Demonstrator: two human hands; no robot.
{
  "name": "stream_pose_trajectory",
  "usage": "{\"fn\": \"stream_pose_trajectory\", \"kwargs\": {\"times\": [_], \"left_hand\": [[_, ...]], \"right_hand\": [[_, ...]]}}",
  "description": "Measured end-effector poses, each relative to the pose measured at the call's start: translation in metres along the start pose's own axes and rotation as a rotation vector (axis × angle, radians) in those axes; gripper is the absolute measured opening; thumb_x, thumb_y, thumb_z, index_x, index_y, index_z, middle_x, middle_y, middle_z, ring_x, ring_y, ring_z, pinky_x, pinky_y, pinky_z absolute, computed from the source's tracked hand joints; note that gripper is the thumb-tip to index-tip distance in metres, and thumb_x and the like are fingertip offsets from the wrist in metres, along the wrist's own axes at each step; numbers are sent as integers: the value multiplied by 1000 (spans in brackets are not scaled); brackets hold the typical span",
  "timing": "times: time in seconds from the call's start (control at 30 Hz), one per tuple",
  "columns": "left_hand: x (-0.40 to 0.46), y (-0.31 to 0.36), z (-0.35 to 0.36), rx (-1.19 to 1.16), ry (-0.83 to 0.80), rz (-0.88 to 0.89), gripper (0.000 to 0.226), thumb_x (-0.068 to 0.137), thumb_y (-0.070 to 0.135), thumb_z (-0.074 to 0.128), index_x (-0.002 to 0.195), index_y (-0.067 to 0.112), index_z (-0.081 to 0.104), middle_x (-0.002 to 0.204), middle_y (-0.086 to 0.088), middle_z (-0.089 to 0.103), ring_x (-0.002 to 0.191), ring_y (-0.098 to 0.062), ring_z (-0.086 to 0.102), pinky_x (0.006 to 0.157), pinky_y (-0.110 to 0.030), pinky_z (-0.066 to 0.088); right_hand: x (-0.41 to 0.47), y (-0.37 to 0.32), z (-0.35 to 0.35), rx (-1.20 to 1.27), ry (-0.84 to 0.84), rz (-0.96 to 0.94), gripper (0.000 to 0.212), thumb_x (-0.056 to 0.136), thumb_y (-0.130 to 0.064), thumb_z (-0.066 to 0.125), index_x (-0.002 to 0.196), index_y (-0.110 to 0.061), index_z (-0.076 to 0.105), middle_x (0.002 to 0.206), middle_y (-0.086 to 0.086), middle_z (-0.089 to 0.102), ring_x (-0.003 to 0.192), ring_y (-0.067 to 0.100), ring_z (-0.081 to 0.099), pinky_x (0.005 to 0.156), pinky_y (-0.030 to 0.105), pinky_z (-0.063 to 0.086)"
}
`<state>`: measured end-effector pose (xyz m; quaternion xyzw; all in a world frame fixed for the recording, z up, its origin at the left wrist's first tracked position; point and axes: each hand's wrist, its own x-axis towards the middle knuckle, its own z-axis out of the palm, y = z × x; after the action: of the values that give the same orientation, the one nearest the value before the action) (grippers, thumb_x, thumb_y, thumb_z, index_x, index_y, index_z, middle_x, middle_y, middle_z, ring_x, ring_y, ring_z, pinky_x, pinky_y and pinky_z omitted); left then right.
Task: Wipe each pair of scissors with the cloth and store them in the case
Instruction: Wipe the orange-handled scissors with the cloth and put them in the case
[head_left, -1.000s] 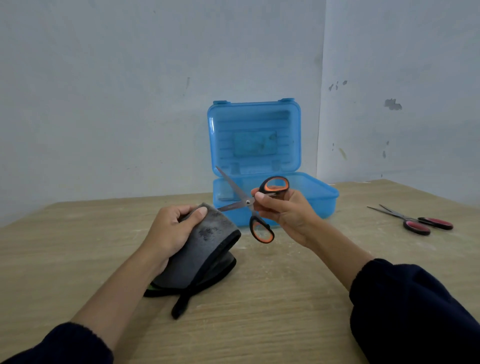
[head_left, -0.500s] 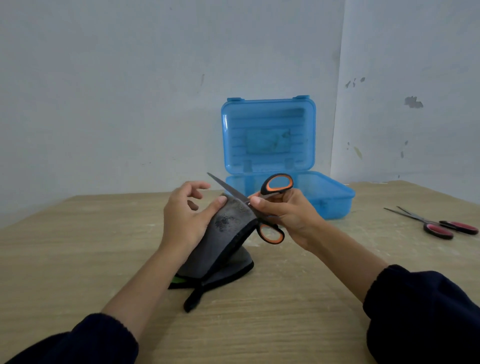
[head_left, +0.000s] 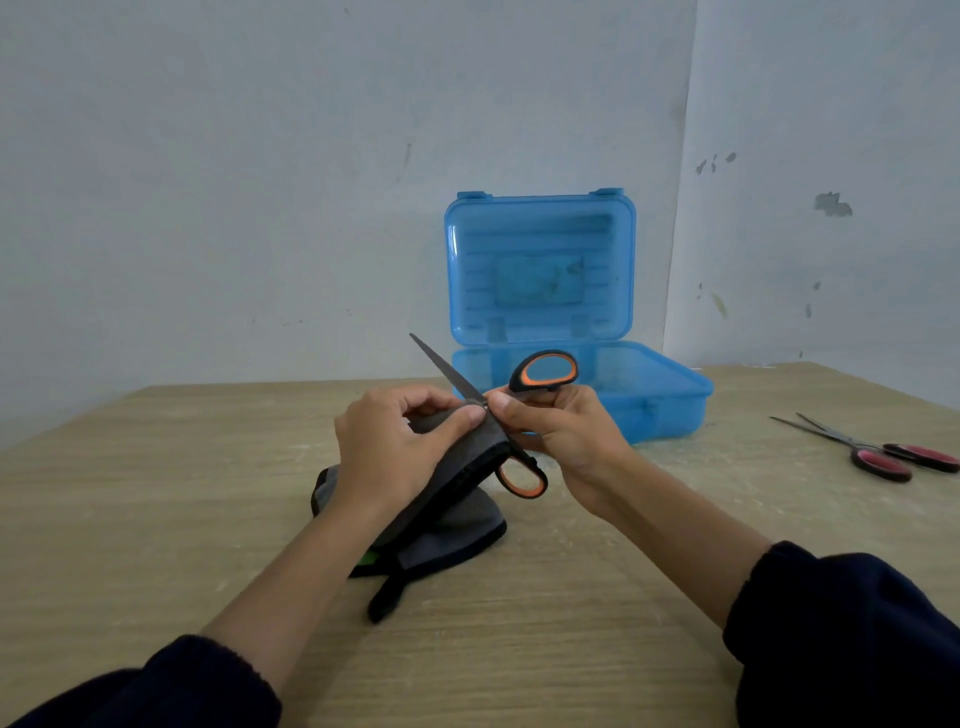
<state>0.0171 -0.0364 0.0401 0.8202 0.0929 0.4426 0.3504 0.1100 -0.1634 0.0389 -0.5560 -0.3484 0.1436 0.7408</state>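
A wooden table (head_left: 156, 493) carries an open blue case (head_left: 540, 270), lid upright, at the far side. Near centre lies a dark grey cloth (head_left: 447, 525), one fold lifted by the left hand (head_left: 395, 447), whose thumb and fingers pinch it around a blade of the orange-handled scissors (head_left: 519, 415). The right hand (head_left: 561, 431) grips those scissors at the handles, fingers curled. Red-handled scissors (head_left: 878, 452) lie far right.

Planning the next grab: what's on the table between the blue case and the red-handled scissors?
Nothing: the head view shows bare table between the blue case and the red-handled scissors.
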Motion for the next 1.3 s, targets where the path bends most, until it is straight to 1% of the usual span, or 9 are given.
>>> {"fn": "stream_pose_trajectory", "kwargs": {"times": [0.23,0.5,0.7,0.87,1.03,1.1,1.17,1.23,1.3], "left_hand": [[2,-1,-2,-13,-45,-65,18,63,53,62,73,39,69,71,15,72,74,-3,65,87,-46,50],[2,-1,2,-59,-70,-56,28,60,58,65,72,33,71,67,12,71,66,-2,64,84,-47,51],[3,-4,2,-62,-151,-67,19,63,47,65,73,32,71,73,8,73,73,-11,67,85,-46,52],[5,-12,-5,-73,-147,-88,8,67,41,71,70,34,70,74,9,72,72,-9,65,84,-38,53],[6,-12,-6,-138,-45,-130,6,74,25,74,71,28,71,69,11,72,62,3,62,67,-10,47],[10,-15,-9,-203,45,-177,4,73,27,75,71,29,72,70,13,73,64,3,64,67,-11,47],[11,-14,-10,-266,80,-209,2,73,29,74,74,28,74,74,12,74,70,1,66,70,-16,47],[10,-10,-8,-313,92,-236,2,74,29,73,75,27,74,77,12,73,73,1,66,72,-17,46],[9,-7,-6,-334,89,-244,2,74,29,73,73,28,73,75,5,72,70,-6,63,70,-20,47]], "right_hand": [[1,-15,-10,-59,39,44,7,83,-8,65,81,-1,68,62,-1,67,57,6,61,54,15,51],[1,-10,-3,-86,12,19,8,82,-7,66,79,0,69,65,2,69,59,9,64,60,20,54],[2,-16,-11,-130,74,62,13,81,-12,67,69,-6,67,60,0,62,57,8,55,57,16,47],[7,-24,-22,-136,135,72,13,83,-16,66,78,-4,66,70,6,56,57,8,51,48,14,44],[10,-32,-39,-308,158,32,19,85,-20,64,72,-6,65,67,5,59,57,8,54,51,15,46],[11,-38,-45,-463,125,37,20,87,-20,62,70,-9,62,64,4,59,56,8,60,57,20,50],[10,-45,-48,-661,37,47,21,87,-20,62,69,-10,59,57,-1,58,51,9,62,55,22,49],[8,-51,-48,-873,-35,28,22,85,-21,64,67,-9,60,45,-7,58,44,4,59,48,14,44],[6,-56,-46,-947,-85,15,21,84,-20,66,68,-6,62,39,-9,57,40,1,57,42,10,40]]}}
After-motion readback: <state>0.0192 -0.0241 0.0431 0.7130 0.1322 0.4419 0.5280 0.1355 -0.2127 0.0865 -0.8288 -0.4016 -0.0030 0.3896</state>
